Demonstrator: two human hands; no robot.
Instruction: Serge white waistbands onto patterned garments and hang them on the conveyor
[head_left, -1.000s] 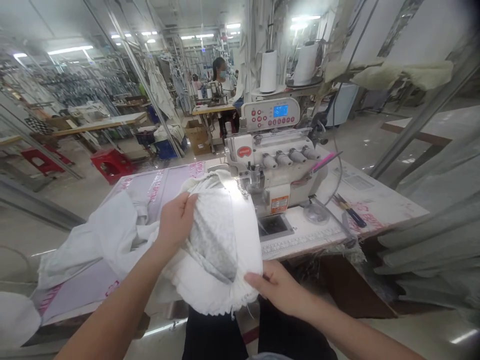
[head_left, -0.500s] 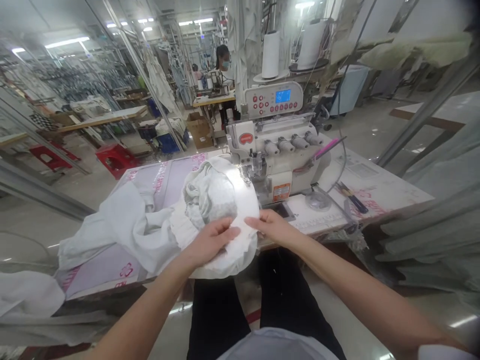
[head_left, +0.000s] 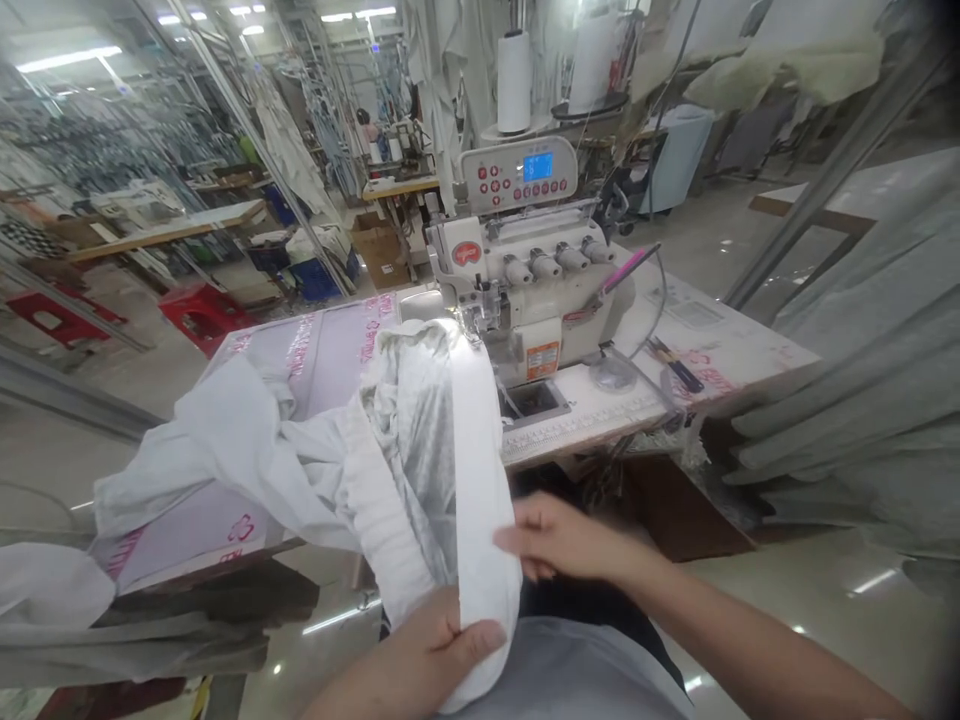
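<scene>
A white garment point(head_left: 420, 450) with a gathered waistband point(head_left: 382, 510) runs from the needle area of an overlock sewing machine point(head_left: 525, 290) down toward my lap. Its smooth white band point(head_left: 478, 470) is stretched in a long loop, the far end lying at the presser foot. My left hand point(head_left: 442, 640) grips the near end of the loop, thumb on top of the band and fingers hidden beneath the cloth. At the band's right edge, my right hand point(head_left: 555, 540) pinches the fabric between thumb and fingers. The garment's loose legs point(head_left: 247, 440) spread over the table to the left.
Pink-printed film covers the sewing table point(head_left: 330, 350). Thread snips point(head_left: 675, 362) lie at the right, and thread cones point(head_left: 514, 85) stand behind the machine. A red stool point(head_left: 202, 310) and a cardboard box point(head_left: 381, 250) are on the floor. Grey cloth point(head_left: 862, 400) hangs at right.
Both hands have moved down and toward my body, drawing the bunched round opening into a long taut loop. The view has shifted a little, and the machine sits further left.
</scene>
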